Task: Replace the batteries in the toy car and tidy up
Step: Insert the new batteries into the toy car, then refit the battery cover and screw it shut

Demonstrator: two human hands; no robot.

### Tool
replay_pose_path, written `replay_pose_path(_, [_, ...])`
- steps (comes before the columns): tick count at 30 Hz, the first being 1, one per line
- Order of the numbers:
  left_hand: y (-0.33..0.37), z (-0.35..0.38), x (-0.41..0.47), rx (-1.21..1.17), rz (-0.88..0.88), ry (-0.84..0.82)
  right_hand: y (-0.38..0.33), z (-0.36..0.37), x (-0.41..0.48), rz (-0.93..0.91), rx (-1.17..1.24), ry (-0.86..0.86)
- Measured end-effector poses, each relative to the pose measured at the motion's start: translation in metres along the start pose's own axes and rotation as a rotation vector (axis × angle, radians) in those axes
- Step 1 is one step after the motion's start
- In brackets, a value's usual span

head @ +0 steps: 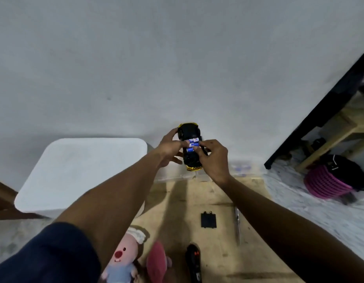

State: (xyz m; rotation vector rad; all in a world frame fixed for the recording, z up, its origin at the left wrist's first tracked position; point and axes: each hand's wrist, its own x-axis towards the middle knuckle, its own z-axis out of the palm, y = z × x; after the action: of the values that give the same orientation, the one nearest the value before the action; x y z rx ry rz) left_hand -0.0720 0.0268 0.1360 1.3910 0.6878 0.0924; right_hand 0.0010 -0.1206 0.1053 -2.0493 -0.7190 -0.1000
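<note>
Lower left, closest: a dark blue sleeve [54, 256]. Bottom centre, a pink plush toy [123, 256] and a black remote [194, 262] on a wooden surface [217, 201]. Just above, a black battery cover [208, 220] near a screwdriver [237, 225], not touching. Mid-frame, raised and underside up: black-and-gold toy car [190, 160], gripped from the left by the left hand [169, 148]; right hand [212, 158] pinching the blue batteries [193, 145] in its open compartment.

The left hand [169, 148] and right hand [212, 158] cover much of the toy car [190, 131] and the ends of its blue batteries [192, 144], whose print is too small to read. The bottom edge cuts off the remote control [194, 262] and plush toy [123, 260].
</note>
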Motion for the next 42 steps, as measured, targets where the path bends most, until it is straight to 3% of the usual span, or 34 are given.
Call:
replay_pose_path(4, [-0.002,0.003,0.002,-0.026,-0.013,0.051,0.020,-0.003,-0.007,0.232,0.252,0.004])
replay_pose_path(5, [-0.004,0.003,0.003,-0.025,-0.018,0.055,0.033,-0.003,-0.011,0.287,0.261,0.004])
replay_pose_path(7, [-0.006,0.003,0.003,-0.023,-0.032,0.057,0.063,-0.003,-0.024,0.228,0.102,-0.086])
replay_pose_path(10, [-0.009,0.001,0.001,-0.020,-0.047,0.058,0.098,-0.007,-0.051,0.100,-0.267,-0.582])
replay_pose_path(12, [-0.011,0.001,0.001,-0.020,-0.049,0.058,0.112,-0.006,-0.070,0.147,-0.488,-0.933])
replay_pose_path(15, [-0.014,0.000,-0.001,-0.019,-0.058,0.069,0.125,-0.001,-0.093,0.302,-0.647,-1.074])
replay_pose_path(25, [-0.024,-0.010,-0.008,-0.009,-0.071,0.101,0.128,0.007,-0.099,0.214,-0.674,-1.028])
replay_pose_path(34, [-0.018,-0.017,-0.017,0.009,-0.053,0.085,0.092,-0.019,-0.033,0.132,-0.351,-0.801])
replay_pose_path(42, [0.006,-0.022,-0.026,0.001,-0.004,0.085,0.012,-0.089,0.057,0.233,0.178,-0.376])
